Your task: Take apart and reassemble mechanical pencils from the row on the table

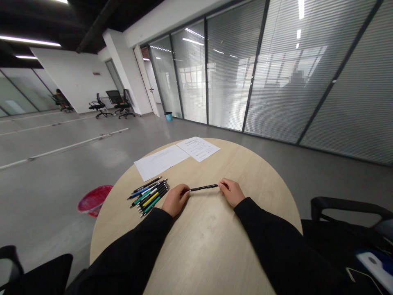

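Observation:
A black pen (203,188) is held level just above the round wooden table (208,241), one end in each hand. My left hand (175,199) is closed on its left end, my right hand (231,191) pinches its right end. Both arms wear black sleeves. Just left of my left hand lies a pile of several pens (150,193) in black, blue, green and yellow.
Two printed sheets (177,156) lie at the table's far edge. A red basket (93,199) stands on the floor to the left. A dark chair (346,217) is at my right, another chair (33,274) at lower left. Glass partitions with blinds stand behind.

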A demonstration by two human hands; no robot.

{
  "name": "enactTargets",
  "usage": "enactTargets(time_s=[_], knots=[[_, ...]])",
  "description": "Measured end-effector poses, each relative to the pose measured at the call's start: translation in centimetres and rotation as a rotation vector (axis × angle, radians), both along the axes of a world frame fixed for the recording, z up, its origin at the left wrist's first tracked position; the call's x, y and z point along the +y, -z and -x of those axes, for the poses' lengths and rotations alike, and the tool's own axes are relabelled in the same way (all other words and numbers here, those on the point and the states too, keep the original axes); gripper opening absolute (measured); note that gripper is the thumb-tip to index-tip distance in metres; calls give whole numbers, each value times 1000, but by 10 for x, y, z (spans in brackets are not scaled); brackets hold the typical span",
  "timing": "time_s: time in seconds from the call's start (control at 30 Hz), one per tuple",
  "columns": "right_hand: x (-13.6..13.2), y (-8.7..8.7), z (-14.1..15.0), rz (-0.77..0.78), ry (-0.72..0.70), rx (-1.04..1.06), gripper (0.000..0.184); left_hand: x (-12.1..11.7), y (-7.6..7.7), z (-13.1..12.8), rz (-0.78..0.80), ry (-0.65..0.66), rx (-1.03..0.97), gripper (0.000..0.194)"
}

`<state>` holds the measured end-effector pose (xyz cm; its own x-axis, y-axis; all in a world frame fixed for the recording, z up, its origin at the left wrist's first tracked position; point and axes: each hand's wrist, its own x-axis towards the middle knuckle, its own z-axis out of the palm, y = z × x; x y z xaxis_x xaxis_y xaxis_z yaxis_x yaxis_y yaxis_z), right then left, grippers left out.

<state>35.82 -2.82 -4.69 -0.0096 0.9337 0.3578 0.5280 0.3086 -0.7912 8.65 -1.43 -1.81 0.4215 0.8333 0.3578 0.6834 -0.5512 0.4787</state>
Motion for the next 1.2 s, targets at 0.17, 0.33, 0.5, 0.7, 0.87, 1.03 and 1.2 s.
enactTargets(time_s=[0.17, 0.33, 0.5, 0.7, 0.87, 1.03, 1.2], knots=[[0, -1, 0, -10, -5, 0, 24, 0, 0, 0, 0, 1, 8, 12], [0, -1, 1, -17, -6, 7, 24, 0, 1, 0, -7, 1, 7, 12], [1, 1, 0, -11, -3, 2, 25, 1, 2, 0, -7, 1, 3, 11], [0, 1, 0, -11, -8, -8, 25, 0, -1, 0, 4, 1, -1, 12], [0, 0, 0, -5, -7, -6, 25, -1, -1, -1, 3, -1, 1, 12], [1, 0, 0, 1, -11, 0, 25, -1, 0, -1, 2, -9, -2, 12], [2, 1, 0, -11, -7, -3, 26, 0, 0, -1, 10, -1, 7, 12]])
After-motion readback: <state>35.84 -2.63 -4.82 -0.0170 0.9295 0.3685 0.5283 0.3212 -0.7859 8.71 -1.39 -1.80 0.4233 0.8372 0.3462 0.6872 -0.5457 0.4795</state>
